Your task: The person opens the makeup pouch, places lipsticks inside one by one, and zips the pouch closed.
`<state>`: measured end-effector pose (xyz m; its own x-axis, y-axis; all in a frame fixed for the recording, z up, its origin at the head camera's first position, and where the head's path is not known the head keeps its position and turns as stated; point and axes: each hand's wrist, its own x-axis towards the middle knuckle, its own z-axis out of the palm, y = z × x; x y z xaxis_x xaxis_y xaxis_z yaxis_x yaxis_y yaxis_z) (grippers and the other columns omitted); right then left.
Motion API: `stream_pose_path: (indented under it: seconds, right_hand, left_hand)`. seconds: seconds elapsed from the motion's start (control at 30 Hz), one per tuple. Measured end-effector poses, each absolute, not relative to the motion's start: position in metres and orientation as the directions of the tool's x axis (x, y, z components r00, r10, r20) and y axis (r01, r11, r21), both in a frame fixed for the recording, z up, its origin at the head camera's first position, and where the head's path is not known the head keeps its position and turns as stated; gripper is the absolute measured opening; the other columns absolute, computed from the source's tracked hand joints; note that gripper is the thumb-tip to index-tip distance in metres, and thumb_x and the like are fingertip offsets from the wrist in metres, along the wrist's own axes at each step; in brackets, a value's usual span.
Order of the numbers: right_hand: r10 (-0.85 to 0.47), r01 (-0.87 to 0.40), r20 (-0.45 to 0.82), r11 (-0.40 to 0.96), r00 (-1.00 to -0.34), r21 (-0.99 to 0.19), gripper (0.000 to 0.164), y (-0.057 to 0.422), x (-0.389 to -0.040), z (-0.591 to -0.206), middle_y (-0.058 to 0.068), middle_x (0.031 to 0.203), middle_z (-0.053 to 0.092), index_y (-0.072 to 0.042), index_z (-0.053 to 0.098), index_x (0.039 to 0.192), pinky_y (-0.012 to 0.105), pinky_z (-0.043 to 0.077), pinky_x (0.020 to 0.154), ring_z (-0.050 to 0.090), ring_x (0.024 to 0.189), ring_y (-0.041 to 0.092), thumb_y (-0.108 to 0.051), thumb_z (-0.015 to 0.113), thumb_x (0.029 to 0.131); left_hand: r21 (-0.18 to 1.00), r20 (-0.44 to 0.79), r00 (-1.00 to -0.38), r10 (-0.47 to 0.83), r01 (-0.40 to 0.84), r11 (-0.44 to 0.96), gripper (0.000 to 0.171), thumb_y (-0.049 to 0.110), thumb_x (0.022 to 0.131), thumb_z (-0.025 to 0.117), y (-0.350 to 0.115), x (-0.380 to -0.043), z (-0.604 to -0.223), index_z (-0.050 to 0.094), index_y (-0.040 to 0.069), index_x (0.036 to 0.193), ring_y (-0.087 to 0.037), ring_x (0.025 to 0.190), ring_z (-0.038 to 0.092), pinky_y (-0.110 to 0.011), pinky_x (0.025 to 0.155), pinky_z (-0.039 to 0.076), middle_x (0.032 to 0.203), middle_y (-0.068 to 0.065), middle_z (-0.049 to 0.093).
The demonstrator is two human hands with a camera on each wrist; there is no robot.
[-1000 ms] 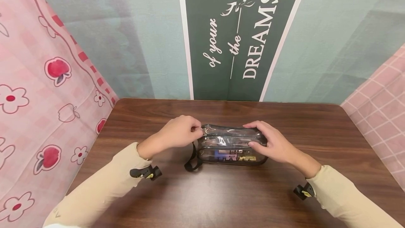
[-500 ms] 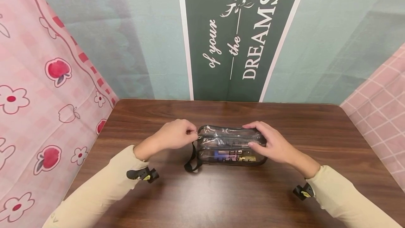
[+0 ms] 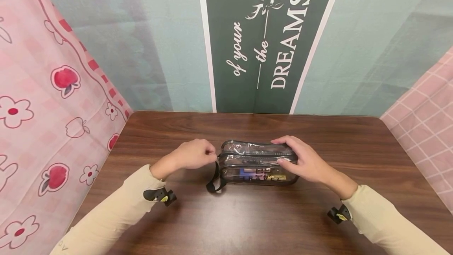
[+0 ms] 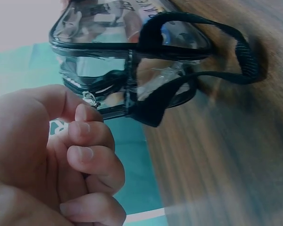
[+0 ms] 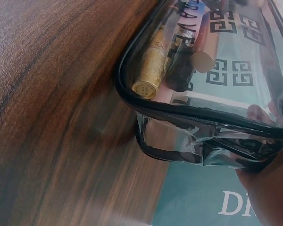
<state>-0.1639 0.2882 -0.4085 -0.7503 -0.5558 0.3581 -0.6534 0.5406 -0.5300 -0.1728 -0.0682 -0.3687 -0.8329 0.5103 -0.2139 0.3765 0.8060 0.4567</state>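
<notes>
A clear toiletry bag (image 3: 260, 162) with black piping lies on the table, and dark lettering is printed on its side. My left hand (image 3: 194, 154) is at the bag's left end, where thumb and forefinger pinch the zipper pull (image 4: 90, 98); its other fingers are curled. Beside that hand a black strap (image 4: 243, 59) loops out from the end of the bag. My right hand (image 3: 307, 159) grips the right end from above, thumb on the near side and fingers toward the far side. Through the plastic show a gold tube (image 5: 151, 70) and a dark-capped tube (image 5: 180, 70).
The bag sits mid-way on a brown wood-grain table (image 3: 226, 219). Behind the table's far edge hangs a teal and dark green cloth (image 3: 255, 50) with white lettering. Pink patterned cloth (image 3: 42, 129) closes off the left, and pink checked cloth (image 3: 424, 125) the right.
My left hand has moved left and slightly nearer, drawing the zipper pull to the bag's left end. The right hand has kept its place on the bag.
</notes>
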Motion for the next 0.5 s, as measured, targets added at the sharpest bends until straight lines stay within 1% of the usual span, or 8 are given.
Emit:
stream_pose_path:
  seconds: [0.37,0.5]
  right_hand:
    - [-0.551,-0.647,0.355,0.543,-0.755,-0.535,0.051,0.288,-0.163,-0.409,0.0,0.12,0.063,-0.016,0.059,0.133,0.034,0.05,0.082,0.057,0.1,0.012,-0.015,0.078,0.086]
    - [-0.549,-0.644,0.352,0.548,-0.758,-0.533,0.051,0.288,-0.162,-0.409,0.0,0.12,0.063,-0.015,0.059,0.133,0.034,0.05,0.082,0.057,0.1,0.012,-0.016,0.079,0.086]
  left_hand:
    - [0.484,-0.29,-0.788,0.544,0.369,0.793,0.035,0.024,0.096,0.056,-0.065,-0.177,-0.389,0.046,0.023,0.063,-0.008,0.055,0.036,-0.029,0.053,0.029,0.059,0.009,0.037]
    - [0.493,-0.3,-0.779,0.551,0.367,0.788,0.034,0.024,0.097,0.057,-0.063,-0.177,-0.392,0.048,0.024,0.064,-0.008,0.056,0.036,-0.029,0.053,0.029,0.059,0.01,0.037]
